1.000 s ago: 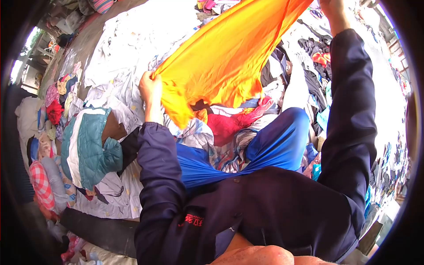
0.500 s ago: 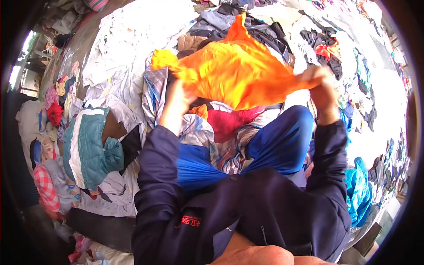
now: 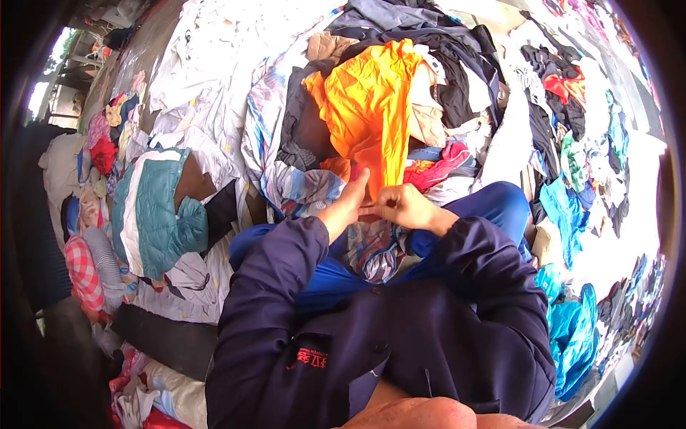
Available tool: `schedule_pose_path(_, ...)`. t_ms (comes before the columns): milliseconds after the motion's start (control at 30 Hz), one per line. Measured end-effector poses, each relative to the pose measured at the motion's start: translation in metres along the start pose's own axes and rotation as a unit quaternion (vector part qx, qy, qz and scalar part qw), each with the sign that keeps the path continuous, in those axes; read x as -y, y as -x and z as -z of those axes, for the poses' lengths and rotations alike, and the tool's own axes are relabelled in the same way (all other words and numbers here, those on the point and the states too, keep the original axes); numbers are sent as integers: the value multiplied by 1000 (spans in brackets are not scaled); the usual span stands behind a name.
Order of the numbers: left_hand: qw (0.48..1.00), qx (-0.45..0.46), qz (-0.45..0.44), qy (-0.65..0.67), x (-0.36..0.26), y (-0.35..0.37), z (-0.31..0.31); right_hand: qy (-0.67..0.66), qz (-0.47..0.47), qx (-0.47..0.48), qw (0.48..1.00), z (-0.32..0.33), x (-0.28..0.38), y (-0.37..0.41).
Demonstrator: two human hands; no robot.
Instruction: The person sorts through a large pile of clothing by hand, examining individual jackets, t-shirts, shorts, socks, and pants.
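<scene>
An orange garment (image 3: 371, 100) lies draped over a heap of clothes in front of me, its near end drawn down between my hands. At the left side of that end is my left hand (image 3: 344, 207), thumb pointing up along the cloth and fingers reaching across, holding it. My right hand (image 3: 409, 207) is closed, pinching the narrow orange end from the right, and its fingertips meet the left fingers. Below them shows a patterned cloth (image 3: 371, 250) between my blue-clad knees. Red cloth (image 3: 446, 166) and a striped cloth (image 3: 304, 189) lie beside the orange one.
A teal padded garment (image 3: 153, 222) with a white band lies to the left, near a red checked bundle (image 3: 84, 273). White sheets (image 3: 207, 64) spread behind. Bright blue clothing (image 3: 575, 343) and a dark pile (image 3: 557, 71) with red cloth are on the right.
The orange garment was stretched wide between my raised, spread hands. It now lies on the heap, and both hands have come down and together at its near end.
</scene>
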State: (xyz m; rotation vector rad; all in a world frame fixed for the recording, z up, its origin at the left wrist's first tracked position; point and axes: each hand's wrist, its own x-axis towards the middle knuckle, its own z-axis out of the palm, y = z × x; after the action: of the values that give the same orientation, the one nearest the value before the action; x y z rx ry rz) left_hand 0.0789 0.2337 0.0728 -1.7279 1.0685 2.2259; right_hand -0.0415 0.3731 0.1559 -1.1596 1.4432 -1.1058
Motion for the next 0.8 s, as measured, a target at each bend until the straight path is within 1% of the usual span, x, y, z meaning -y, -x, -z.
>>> schedule_pose_path(67, 993, 101, -48, 42, 5, -19, 10, -123, -49, 131, 983, 3, 7, 1)
schedule_pose_path(100, 990, 120, -47, 50, -1, -16, 9, -211, -22, 171, 962, 3, 10, 3)
schedule_pose_path(133, 990, 115, -55, 57, -1, -19, 8, -227, -12, 198, 954, 9, 17, 6)
schedule_pose_path(200, 992, 71, -75, 77, 1, -25, 11, -181, -56, 246, 951, 20, 20, 5)
schedule_pose_path(300, 986, -41, -131, 96, 6, -36, 18, -40, -99, 190, 976, 22, 19, 4)
schedule_pose_path(333, 980, -77, -152, 98, 8, -41, 21, 85, -64, 165, 981, 21, 14, 6)
schedule_pose_path(367, 974, -102, -173, 103, 10, -44, 24, 210, -28, 136, 968, 19, 3, 9)
schedule_pose_path(400, 966, -131, -194, 107, 11, -49, 25, 330, 8, 106, 938, 18, -11, 10)
schedule_pose_path(433, 957, -62, -237, 155, 9, -45, 28, 392, -23, 126, 911, 16, -21, 8)
schedule_pose_path(533, 956, -69, -256, 125, 7, -34, 23, 397, -36, 67, 915, 12, -39, 5)
schedule_pose_path(600, 948, -49, -299, 98, 5, -28, 19, 297, 28, -71, 952, 12, -40, -6)
schedule_pose_path(667, 943, -10, -314, 109, -9, 5, 7, 246, 56, -145, 957, 17, -32, -17)
schedule_pose_path(700, 944, -3, -309, 116, -14, 19, 2, 194, 66, -165, 965, 19, -21, -19)
schedule_pose_path(733, 941, 43, -317, 111, -18, 30, 1, 143, 76, -184, 969, 21, -11, -21)
schedule_pose_path(767, 935, 89, -326, 107, -23, 39, 2, 128, 68, -174, 974, 22, -8, -22)
schedule_pose_path(800, 927, 135, -335, 103, -28, 48, 1, 152, 110, -186, 965, 22, -4, -23)
